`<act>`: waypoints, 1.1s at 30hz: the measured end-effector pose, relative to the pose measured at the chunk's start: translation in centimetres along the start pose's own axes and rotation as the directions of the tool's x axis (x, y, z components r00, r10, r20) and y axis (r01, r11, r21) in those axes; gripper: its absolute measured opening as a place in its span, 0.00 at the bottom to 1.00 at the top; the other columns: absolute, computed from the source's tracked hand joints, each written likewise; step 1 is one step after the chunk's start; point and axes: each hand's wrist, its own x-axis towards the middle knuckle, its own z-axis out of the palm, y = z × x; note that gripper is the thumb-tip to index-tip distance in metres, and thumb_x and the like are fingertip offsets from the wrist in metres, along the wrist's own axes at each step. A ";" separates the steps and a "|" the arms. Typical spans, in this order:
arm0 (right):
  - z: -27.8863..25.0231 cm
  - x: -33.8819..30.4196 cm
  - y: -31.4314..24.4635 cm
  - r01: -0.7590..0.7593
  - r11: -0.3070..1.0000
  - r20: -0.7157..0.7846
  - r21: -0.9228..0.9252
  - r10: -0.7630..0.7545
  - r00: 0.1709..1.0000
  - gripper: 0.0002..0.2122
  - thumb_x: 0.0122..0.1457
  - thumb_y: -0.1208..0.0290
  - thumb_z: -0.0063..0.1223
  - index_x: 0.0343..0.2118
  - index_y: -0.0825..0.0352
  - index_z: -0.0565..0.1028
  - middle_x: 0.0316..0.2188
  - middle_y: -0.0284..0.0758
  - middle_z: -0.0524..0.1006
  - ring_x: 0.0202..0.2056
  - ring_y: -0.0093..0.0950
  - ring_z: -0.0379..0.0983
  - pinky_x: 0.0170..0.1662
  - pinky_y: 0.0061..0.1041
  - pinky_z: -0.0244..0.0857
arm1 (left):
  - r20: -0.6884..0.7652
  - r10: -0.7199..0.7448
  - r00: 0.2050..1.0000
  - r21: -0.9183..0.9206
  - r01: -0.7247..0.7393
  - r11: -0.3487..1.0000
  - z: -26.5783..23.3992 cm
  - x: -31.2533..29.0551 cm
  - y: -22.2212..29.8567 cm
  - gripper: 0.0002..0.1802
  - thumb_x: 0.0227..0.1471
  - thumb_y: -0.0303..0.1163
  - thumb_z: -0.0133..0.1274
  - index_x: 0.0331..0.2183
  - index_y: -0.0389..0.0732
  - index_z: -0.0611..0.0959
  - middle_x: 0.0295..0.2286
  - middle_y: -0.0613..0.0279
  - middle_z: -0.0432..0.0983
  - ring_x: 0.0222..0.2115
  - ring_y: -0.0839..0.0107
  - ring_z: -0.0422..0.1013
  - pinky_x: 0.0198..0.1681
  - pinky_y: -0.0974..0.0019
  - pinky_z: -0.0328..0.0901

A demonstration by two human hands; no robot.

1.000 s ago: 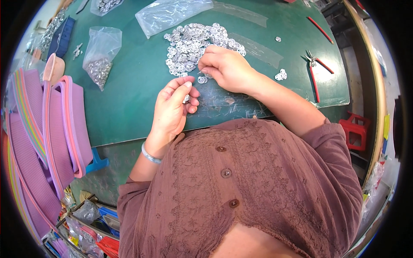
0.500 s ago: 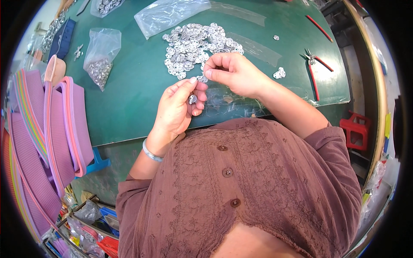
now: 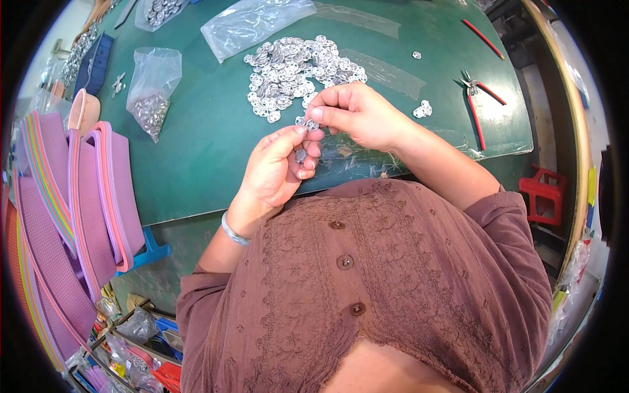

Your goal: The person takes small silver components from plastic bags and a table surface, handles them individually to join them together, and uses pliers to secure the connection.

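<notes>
My grip was closed on both sides, just above the near edge of the green surface (image 3: 203, 157). The left hand (image 3: 277, 164) was curled, a lower disc (image 3: 301, 156) tucked among its fingers, its thumb up against an upper disc (image 3: 312, 124). The right hand (image 3: 357, 116) had that upper disc pinched between thumb and forefinger. A second earlier it had been over the pile, well up from my left; now the two met at one piece — so both were at work on the same spot. Another disc (image 3: 300, 120) showed just beside; whether it was joined on, I couldn't tell.

Just beyond lay the pile of silver discs (image 3: 278, 72), partly hidden by my right knuckles — the only thing in the way. A few loose discs (image 3: 423, 109) and red-handled pliers (image 3: 475, 118) sat off right, a bag of metal bits (image 3: 152, 72) left, and a flat clear bag (image 3: 255, 26) farther off.
</notes>
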 end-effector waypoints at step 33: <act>-0.3 -0.5 0.2 -0.053 0.996 -0.040 0.076 0.056 0.998 0.07 0.51 0.71 0.49 0.28 0.69 0.74 0.22 0.29 0.74 0.25 0.15 0.65 0.29 0.15 0.59 | 0.020 0.043 0.999 -0.032 -0.042 0.999 0.5 0.0 -0.7 0.13 0.54 0.35 0.42 0.31 0.35 0.76 0.20 0.65 0.69 0.18 0.79 0.62 0.19 0.78 0.55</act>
